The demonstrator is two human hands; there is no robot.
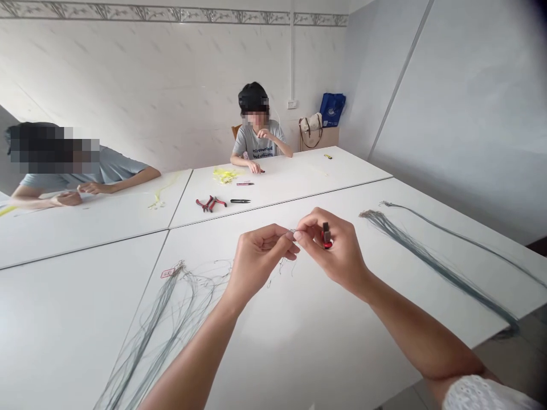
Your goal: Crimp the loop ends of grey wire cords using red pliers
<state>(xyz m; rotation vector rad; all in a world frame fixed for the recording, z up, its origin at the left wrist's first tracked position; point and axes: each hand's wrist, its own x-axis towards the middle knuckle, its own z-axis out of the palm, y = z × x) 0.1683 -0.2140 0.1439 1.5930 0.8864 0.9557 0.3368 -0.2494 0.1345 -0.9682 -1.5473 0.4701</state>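
My left hand pinches something very thin between thumb and forefinger, apparently the end of a fine line. Right against its fingertips, my right hand pinches the same spot. A small tool with a dark tip and a red part is tucked in my right palm; most of it is hidden. Fine looped strands hang just below the fingers. To the left of my left hand lies a bundle of thin grey-green lines, fanned out over the table, with a red-edged tag at its top.
A thick bundle of grey-green lines and a thinner one lie on the right. Red-handled pliers, black snips and yellow strips are across the table seam. Two people sit at the far side.
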